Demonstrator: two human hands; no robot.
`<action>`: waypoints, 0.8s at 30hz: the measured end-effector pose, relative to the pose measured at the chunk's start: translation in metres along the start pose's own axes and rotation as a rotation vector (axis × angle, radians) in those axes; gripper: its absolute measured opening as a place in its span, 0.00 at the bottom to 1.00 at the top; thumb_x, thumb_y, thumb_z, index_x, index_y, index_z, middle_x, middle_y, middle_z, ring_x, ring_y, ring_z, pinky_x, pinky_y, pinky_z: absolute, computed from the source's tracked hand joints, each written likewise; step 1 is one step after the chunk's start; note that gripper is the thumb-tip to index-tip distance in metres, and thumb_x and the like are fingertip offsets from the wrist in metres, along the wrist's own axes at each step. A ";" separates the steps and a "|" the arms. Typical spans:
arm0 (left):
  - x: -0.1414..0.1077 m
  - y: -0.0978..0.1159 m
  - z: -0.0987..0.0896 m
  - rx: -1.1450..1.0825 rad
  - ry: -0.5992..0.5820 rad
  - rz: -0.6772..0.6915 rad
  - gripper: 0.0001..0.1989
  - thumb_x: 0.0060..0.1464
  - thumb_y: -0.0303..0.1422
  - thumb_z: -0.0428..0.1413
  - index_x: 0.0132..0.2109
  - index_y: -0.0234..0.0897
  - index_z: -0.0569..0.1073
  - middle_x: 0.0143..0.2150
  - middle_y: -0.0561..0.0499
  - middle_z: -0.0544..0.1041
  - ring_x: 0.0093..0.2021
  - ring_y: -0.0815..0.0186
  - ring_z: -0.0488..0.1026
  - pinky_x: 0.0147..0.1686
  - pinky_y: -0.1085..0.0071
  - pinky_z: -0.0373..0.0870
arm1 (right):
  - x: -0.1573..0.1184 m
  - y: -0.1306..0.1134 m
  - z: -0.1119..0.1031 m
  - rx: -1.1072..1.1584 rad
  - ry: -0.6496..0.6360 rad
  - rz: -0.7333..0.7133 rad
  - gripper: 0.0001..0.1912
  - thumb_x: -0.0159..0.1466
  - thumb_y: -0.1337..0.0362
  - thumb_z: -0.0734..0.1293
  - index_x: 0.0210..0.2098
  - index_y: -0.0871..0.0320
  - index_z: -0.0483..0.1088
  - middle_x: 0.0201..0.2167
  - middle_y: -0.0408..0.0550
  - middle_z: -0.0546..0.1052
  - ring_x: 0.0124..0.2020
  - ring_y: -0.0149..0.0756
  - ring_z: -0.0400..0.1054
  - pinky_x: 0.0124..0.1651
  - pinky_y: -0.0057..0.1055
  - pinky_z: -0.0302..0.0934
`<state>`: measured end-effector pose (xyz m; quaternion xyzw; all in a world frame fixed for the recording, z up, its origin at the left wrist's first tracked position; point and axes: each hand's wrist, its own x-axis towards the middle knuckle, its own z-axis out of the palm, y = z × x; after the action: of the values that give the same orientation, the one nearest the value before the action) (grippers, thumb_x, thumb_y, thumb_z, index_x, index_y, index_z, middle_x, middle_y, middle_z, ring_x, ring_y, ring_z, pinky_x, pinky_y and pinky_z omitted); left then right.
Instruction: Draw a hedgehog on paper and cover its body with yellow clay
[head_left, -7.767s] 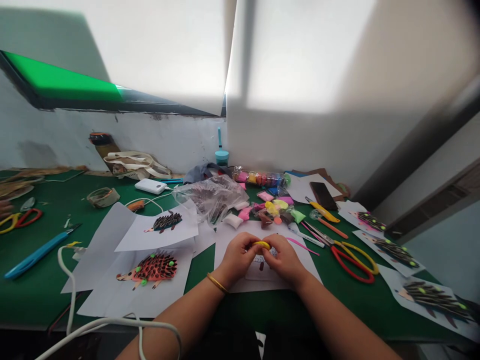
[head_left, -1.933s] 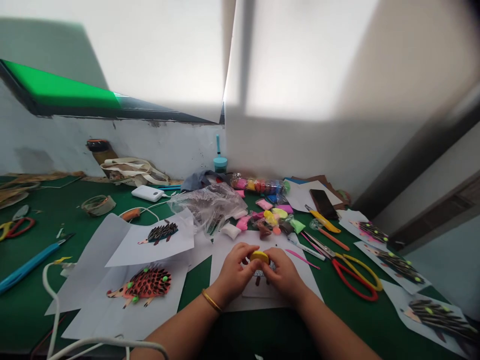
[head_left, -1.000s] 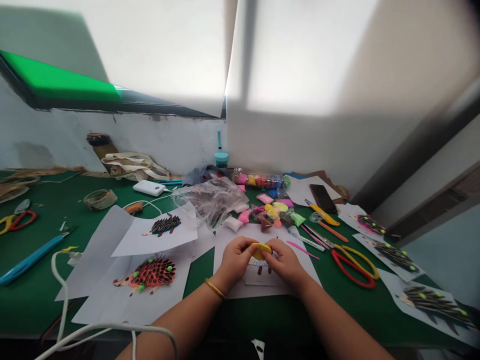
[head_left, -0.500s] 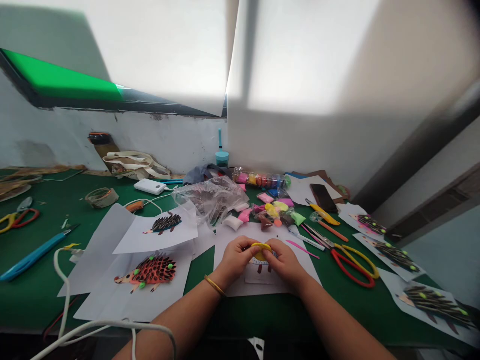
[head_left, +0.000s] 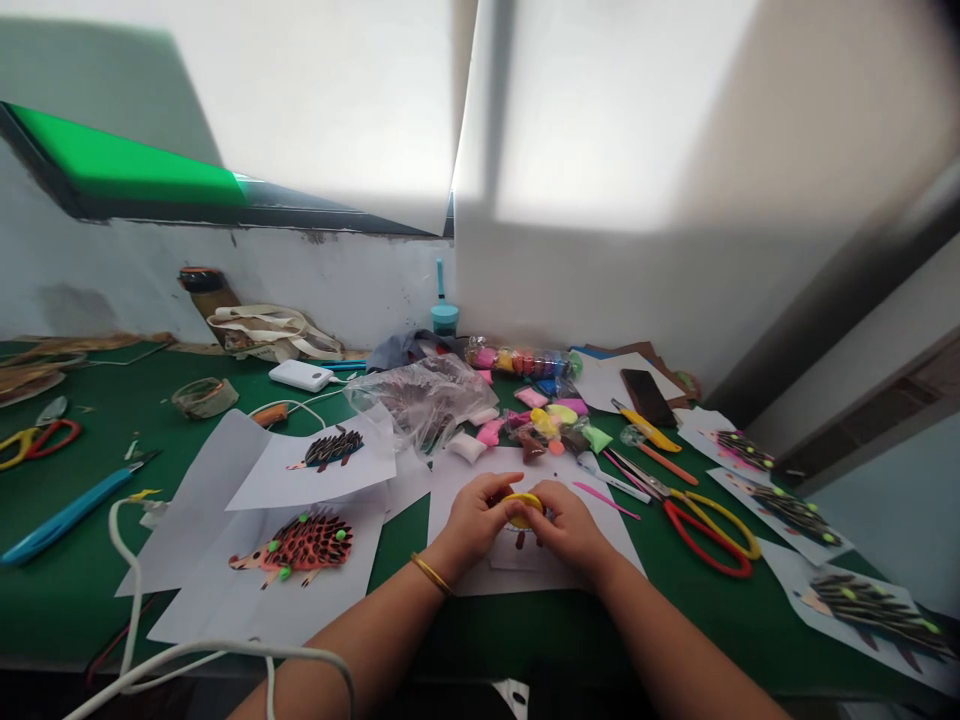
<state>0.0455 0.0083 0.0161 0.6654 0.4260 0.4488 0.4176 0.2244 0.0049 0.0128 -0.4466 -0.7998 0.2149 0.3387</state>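
A flattened yellow piece of modelling clay [head_left: 523,510] is pinched between my two hands. My left hand [head_left: 480,517] grips its left side, with the index finger lifted off. On the other side, my right hand [head_left: 574,525] closes its thumb and fingers on the clay. Below them lies a white sheet of paper [head_left: 469,575] bearing a smaller piece with a partly hidden picture; two brown leg shapes [head_left: 520,540] show under the clay. Beyond my hands are several small bags of coloured clay [head_left: 555,415].
To the right lie red-and-yellow scissors [head_left: 709,535], a pink modelling tool [head_left: 607,500], a yellow cutter [head_left: 649,428] and a phone [head_left: 646,398]. Hedgehog pictures [head_left: 311,548] lie on both sides. A white cable [head_left: 202,655] loops across the front left. A clear plastic bag [head_left: 427,395] sits behind.
My fingers have shifted on the yellow clay: the left index finger has lifted and straightened, and the right fingers have curled further around it. The clay sits slightly lower.
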 end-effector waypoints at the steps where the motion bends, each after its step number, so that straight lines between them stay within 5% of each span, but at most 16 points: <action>1: 0.000 0.001 0.000 0.015 -0.018 0.026 0.14 0.53 0.36 0.60 0.47 0.40 0.79 0.36 0.49 0.76 0.38 0.63 0.73 0.40 0.69 0.70 | 0.000 0.000 0.000 -0.016 0.000 -0.007 0.15 0.66 0.56 0.61 0.28 0.57 0.70 0.26 0.44 0.72 0.32 0.36 0.64 0.37 0.32 0.54; 10: -0.001 0.001 0.001 0.016 0.066 0.022 0.09 0.52 0.39 0.61 0.34 0.37 0.78 0.32 0.50 0.75 0.35 0.64 0.72 0.37 0.69 0.68 | 0.000 -0.002 -0.003 -0.003 -0.024 0.002 0.15 0.66 0.54 0.62 0.31 0.55 0.74 0.29 0.45 0.75 0.34 0.37 0.67 0.40 0.33 0.56; 15: -0.002 -0.001 0.001 -0.062 -0.024 -0.043 0.20 0.47 0.38 0.65 0.48 0.39 0.75 0.34 0.52 0.73 0.33 0.66 0.70 0.34 0.71 0.68 | 0.000 -0.001 -0.003 -0.011 -0.025 0.016 0.13 0.65 0.56 0.62 0.30 0.56 0.73 0.29 0.45 0.75 0.34 0.37 0.67 0.39 0.33 0.56; 19: -0.003 0.005 -0.001 0.088 -0.074 0.098 0.09 0.58 0.36 0.57 0.43 0.42 0.80 0.37 0.49 0.73 0.40 0.64 0.72 0.43 0.68 0.68 | 0.000 -0.003 -0.002 -0.064 -0.011 0.009 0.14 0.65 0.57 0.62 0.27 0.56 0.71 0.26 0.45 0.73 0.32 0.37 0.65 0.38 0.33 0.55; 24: -0.002 0.005 0.001 0.043 0.033 0.035 0.07 0.55 0.36 0.59 0.36 0.38 0.77 0.35 0.50 0.74 0.37 0.64 0.71 0.38 0.69 0.68 | 0.000 -0.003 -0.004 0.005 -0.064 -0.004 0.15 0.65 0.51 0.63 0.37 0.54 0.76 0.33 0.46 0.78 0.37 0.39 0.68 0.42 0.34 0.56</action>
<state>0.0465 0.0047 0.0198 0.6741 0.4305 0.4578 0.3882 0.2256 0.0036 0.0176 -0.4370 -0.8106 0.2304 0.3145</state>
